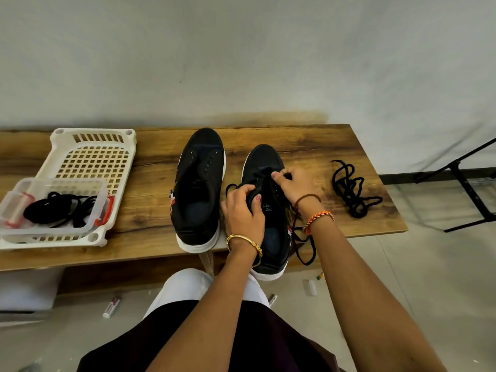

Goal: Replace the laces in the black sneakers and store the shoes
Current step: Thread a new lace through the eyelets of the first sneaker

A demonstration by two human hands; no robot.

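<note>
Nearest: lap in dark cloth over white trousers [188,285], both forearms reaching up to wooden bench [150,200].

Far left of both grips: white slotted basket [94,151] flat on bench. Clear plastic box [53,208] with red clips sitting on its near end, coil of black laces [61,208] inside.

Just left of left hand: unlaced black sneaker [200,189], white sole, eyelets empty, toe pointing at wall, heel at bench's near edge.

Left hand [243,210], gold bangle on wrist, fingers curled, gripping tongue and left eyelet flap of second black sneaker [268,210]. Lace loop sticking out just left of knuckles.

Right hand [291,185], brown and orange thread bands on wrist, fingers pinching black lace [264,174] over upper eyelets, just ahead of left hand. Hands nearly touching over shoe throat. Sneaker partly laced, heel overhanging bench edge. Loose lace end [306,251] hanging below right wrist, off bench edge.

Well right of right hand: tangled loose black lace [351,191] lying on bench near right end.

Further right, off bench: black metal stand [467,189] on floor. Small bits of litter on floor below bench, too blurred to name.
</note>
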